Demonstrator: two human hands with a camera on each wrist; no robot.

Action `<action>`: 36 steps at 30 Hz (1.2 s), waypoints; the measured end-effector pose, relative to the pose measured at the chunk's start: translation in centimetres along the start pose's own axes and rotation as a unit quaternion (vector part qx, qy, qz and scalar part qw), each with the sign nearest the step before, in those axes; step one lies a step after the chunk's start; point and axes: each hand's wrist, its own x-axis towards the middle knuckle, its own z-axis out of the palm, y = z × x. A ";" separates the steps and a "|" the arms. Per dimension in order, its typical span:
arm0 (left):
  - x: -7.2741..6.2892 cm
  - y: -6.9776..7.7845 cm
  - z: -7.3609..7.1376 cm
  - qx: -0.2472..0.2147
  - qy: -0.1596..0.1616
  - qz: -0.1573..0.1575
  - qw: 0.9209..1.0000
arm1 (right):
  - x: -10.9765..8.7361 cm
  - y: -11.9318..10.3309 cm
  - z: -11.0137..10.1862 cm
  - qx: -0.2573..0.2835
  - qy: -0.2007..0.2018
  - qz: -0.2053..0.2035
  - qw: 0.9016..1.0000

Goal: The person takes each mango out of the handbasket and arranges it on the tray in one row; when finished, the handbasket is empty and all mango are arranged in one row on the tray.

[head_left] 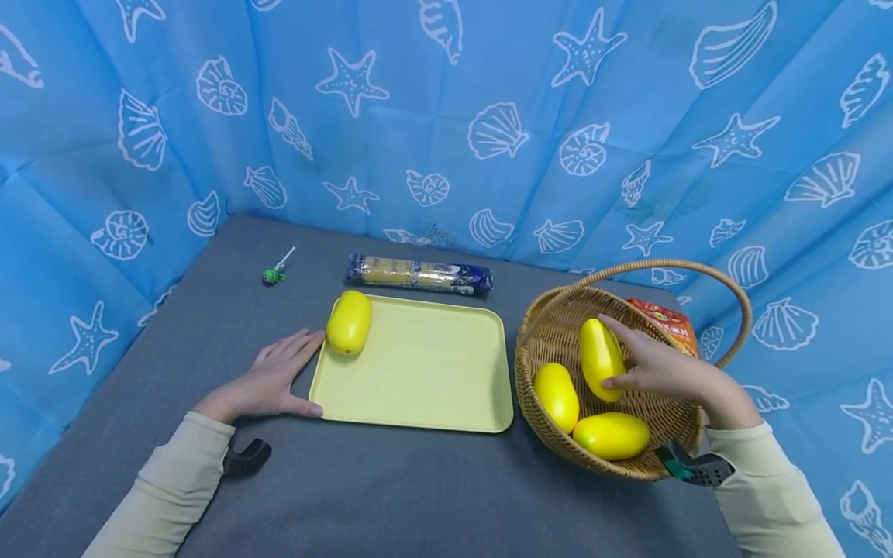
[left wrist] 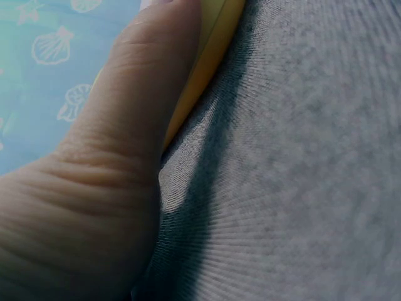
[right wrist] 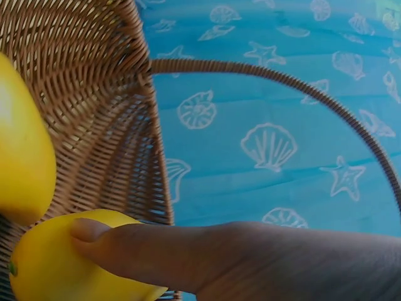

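Observation:
My right hand (head_left: 659, 364) reaches into a wicker basket (head_left: 551, 310) and grips a yellow mango (head_left: 598, 360) between thumb and fingers. The right wrist view shows the thumb pressed on that mango (right wrist: 62, 263). Two more mangoes, one at the left (head_left: 556, 397) and one at the front (head_left: 612, 435), lie in the basket. On the pale yellow tray (head_left: 418, 372), another mango (head_left: 349, 322) sits at the back left corner. My left hand (head_left: 275, 380) rests at the tray's left edge, fingers spread, thumb touching its front left corner.
Behind the tray lies a long clear-and-blue packet (head_left: 420, 275). A green-wrapped lollipop (head_left: 275, 273) is at the back left. Part of a red package (head_left: 666, 322) shows behind the basket, whose tall handle (head_left: 670, 265) arches over it. A blue patterned curtain (head_left: 432, 116) borders the grey table.

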 end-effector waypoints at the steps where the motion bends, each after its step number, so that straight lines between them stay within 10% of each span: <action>1: 0.0 0.0 0.0 0.001 0.000 0.000 1.000 | -0.2 -0.1 0.0 -0.003 0.006 -0.006 1.000; 36: 0.0 0.3 0.1 0.013 -0.001 -0.011 1.000 | -5.9 -11.3 0.6 -0.055 0.136 -0.153 0.977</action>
